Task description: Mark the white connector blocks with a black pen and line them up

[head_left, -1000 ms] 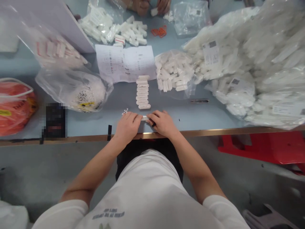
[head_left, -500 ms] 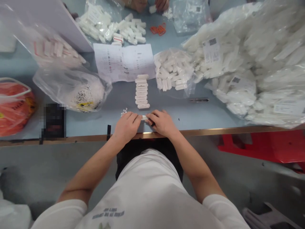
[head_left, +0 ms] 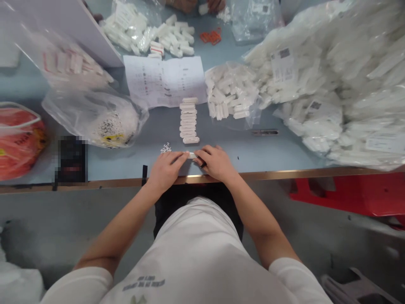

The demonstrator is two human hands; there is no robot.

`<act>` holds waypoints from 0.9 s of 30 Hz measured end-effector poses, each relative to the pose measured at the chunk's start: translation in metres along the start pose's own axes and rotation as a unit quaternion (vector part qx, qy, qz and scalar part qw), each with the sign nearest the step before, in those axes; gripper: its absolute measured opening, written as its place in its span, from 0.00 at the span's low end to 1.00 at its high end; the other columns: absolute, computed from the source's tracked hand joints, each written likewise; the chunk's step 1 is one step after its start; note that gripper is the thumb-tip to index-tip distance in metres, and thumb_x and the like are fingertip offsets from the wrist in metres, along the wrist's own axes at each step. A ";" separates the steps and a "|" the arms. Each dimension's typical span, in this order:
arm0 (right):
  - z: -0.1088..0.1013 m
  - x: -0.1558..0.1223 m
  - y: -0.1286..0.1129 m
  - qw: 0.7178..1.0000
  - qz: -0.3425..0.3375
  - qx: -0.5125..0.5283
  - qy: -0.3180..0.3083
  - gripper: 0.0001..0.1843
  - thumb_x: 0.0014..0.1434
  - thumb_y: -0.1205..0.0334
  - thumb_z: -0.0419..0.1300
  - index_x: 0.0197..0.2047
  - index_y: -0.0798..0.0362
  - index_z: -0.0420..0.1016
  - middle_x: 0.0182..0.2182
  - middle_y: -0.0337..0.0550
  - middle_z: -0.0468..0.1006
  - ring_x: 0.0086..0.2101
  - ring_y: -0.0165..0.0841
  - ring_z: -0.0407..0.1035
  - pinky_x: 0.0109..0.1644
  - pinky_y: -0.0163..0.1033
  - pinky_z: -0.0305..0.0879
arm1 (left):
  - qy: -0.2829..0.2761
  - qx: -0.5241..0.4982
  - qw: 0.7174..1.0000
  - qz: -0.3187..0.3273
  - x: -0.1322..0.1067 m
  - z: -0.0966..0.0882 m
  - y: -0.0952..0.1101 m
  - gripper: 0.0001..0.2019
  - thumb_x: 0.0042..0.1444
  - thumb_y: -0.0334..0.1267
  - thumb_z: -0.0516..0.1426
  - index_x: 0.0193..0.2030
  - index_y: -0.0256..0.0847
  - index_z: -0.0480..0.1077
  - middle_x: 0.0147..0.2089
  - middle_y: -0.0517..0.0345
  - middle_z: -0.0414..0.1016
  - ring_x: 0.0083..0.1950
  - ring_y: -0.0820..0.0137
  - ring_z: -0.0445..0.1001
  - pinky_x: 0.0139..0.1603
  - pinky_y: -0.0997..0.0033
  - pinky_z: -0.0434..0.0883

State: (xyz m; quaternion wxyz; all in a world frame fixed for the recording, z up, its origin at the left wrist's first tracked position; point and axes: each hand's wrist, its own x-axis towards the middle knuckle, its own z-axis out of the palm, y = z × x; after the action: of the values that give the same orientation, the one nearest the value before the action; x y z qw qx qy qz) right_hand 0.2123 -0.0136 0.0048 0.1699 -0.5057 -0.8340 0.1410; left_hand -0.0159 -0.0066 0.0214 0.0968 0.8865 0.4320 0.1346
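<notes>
Near the table's front edge, a small white plastic piece [head_left: 192,156] with rows of dark dots lies between my hands. My left hand [head_left: 167,169] pinches its left end with thumb and forefinger. Fingers of my right hand [head_left: 215,162] close on the right end; a small dark thing shows under them, too hidden to name. Just beyond my left fingers is a little pile of tiny white and black parts [head_left: 166,147]. Farther back, several similar long white pieces [head_left: 189,122] lie stacked in a column.
A printed sheet [head_left: 164,82] lies behind the column. Bags of white pieces [head_left: 232,90] stand right, with thread snips [head_left: 265,132] before them. At left are a bag of tiny parts [head_left: 110,126], an orange bag [head_left: 19,143] and a blurred dark object [head_left: 72,160]. Another person's hands [head_left: 217,5] work opposite.
My left hand has drawn back slightly to the left and its fingers have shifted, showing more of the tiny parts. My right hand stays nearly still on the white piece.
</notes>
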 end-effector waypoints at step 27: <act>-0.002 0.001 -0.002 1.000 0.008 0.005 -0.011 0.21 0.72 0.50 0.46 0.50 0.51 0.75 0.42 0.48 0.78 0.37 0.34 0.68 0.42 0.41 0.53 | 0.117 0.025 0.993 0.007 -0.004 0.010 -0.002 0.14 0.65 0.31 0.50 0.49 0.44 0.75 0.51 0.52 0.80 0.49 0.66 0.76 0.49 0.64 0.70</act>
State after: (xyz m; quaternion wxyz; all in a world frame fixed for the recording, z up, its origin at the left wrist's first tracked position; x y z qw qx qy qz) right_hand 0.2117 -0.0135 0.0075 0.1621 -0.5100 -0.8309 0.1525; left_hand -0.0164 -0.0087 0.0112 0.0227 0.8697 0.4376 0.2274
